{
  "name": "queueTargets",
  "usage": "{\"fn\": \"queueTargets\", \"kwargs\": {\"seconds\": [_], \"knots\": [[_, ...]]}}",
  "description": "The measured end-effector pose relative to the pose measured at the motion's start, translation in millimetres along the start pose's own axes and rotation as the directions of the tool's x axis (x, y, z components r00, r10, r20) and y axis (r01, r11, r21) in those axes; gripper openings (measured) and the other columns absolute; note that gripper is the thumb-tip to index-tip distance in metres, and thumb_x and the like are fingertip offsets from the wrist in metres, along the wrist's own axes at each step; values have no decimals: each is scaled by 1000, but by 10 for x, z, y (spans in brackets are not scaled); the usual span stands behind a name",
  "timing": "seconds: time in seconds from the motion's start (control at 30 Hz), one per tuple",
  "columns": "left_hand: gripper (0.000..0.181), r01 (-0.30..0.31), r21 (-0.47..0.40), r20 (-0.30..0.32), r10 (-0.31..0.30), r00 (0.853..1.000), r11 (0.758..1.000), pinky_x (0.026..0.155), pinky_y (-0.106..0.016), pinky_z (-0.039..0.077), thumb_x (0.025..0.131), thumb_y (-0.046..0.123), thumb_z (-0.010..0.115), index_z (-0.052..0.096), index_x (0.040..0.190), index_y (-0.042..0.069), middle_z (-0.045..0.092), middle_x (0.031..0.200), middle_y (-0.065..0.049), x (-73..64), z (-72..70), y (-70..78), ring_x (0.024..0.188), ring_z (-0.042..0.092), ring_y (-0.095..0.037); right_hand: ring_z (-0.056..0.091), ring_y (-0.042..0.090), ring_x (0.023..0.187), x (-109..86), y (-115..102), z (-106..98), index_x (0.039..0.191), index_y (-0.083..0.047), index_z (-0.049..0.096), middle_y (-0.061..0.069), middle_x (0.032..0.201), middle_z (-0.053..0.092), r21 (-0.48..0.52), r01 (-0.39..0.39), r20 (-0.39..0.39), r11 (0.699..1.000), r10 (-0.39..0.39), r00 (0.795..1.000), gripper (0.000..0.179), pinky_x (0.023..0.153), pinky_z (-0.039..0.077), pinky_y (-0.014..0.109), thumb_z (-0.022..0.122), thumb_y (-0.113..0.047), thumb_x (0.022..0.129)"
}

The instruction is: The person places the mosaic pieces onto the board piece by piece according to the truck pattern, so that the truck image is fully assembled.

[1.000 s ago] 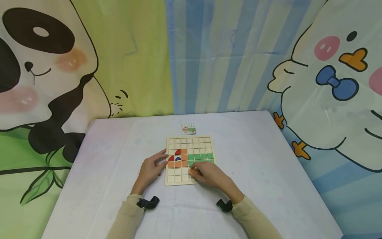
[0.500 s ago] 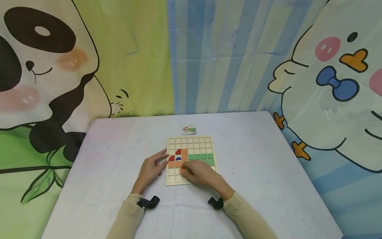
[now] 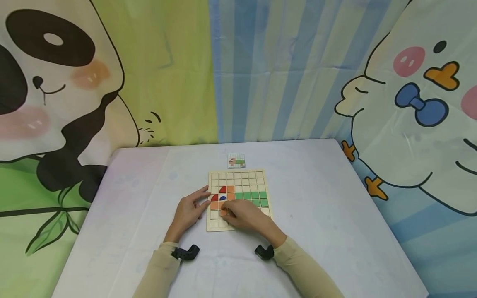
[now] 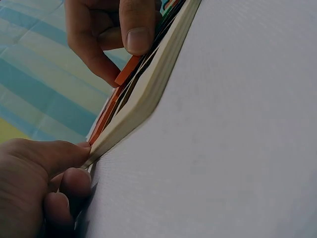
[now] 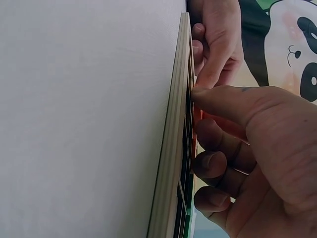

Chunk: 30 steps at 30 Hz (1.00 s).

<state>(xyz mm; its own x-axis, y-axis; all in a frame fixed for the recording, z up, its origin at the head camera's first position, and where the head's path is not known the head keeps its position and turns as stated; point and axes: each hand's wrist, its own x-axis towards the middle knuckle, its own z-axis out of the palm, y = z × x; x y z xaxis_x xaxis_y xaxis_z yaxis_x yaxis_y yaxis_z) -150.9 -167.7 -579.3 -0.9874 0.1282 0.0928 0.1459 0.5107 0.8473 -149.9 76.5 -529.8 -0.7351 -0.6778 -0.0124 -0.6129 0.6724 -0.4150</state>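
Note:
A wooden grid board [image 3: 247, 175] lies flat on the table. My left hand [image 3: 187, 210] holds its left edge, the thumb [image 4: 64, 153] at the board's rim in the left wrist view. Low over the board's left part, my right hand [image 3: 246, 216] pinches an orange tile [image 4: 127, 71] between thumb and finger. Red quarter-round tiles [image 3: 222, 189], a blue half-round piece [image 3: 222, 198], several orange square tiles [image 3: 231, 189] and green square tiles [image 3: 251, 195] fill cells in the middle rows. My right fingers cover some cells.
A small picture card [image 3: 236, 161] with a coloured grid pattern lies behind the board. White cloth covers the table [image 3: 320, 186]. Patterned curtains [image 3: 275, 70] hang along its back and sides.
My right hand has moved left across the board with the orange tile, baring more of the green tiles. The left hand stays at the board's edge.

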Motion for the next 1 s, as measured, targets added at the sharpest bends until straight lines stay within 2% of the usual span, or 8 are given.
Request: {"fn": "queueTargets", "kwargs": {"seconds": [0.5, 0.7, 0.87, 1.0], "knots": [[37, 6, 10, 9, -6, 1000, 1000, 39, -27, 41, 100, 23, 75, 73, 136, 15, 61, 156, 4, -12, 18, -3, 42, 55, -10, 50, 2, 62, 5, 4, 9, 116, -18, 71, -12, 73, 58, 4, -2, 12, 1000, 2, 1000, 18, 58, 39, 18, 68, -33, 105], [37, 7, 11, -1, -7, 1000, 1000, 39, -27, 41, 100, 22, 76, 73, 136, 16, 63, 153, 4, -7, 9, 9, 42, 54, -11, 50, 1, 64, -1, -4, -4, 122, -18, 73, -14, 76, 59, 3, -8, 15, 1000, 8, 1000, 24, 60, 41, 18, 70, -32, 103], [37, 8, 10, 2, -8, 1000, 1000, 39, -28, 41, 100, 22, 76, 73, 136, 15, 62, 155, 3, -5, 1, 7, 42, 54, -10, 49, 2, 61, -18, 20, -23, 118, -18, 72, -9, 74, 60, 25, -11, 8, 1000, 11, 1000, 21, 58, 40, 19, 69, -33, 104], [37, 15, 12, -10, -15, 1000, 1000, 38, -27, 40, 100, 22, 76, 73, 137, 16, 65, 152, 2, -3, 1, 3, 41, 53, -10, 49, 2, 63, -76, 84, -63, 119, -18, 72, -8, 79, 66, 48, -44, 5, 998, 43, 999, 21, 59, 40, 19, 71, -31, 103]]}}
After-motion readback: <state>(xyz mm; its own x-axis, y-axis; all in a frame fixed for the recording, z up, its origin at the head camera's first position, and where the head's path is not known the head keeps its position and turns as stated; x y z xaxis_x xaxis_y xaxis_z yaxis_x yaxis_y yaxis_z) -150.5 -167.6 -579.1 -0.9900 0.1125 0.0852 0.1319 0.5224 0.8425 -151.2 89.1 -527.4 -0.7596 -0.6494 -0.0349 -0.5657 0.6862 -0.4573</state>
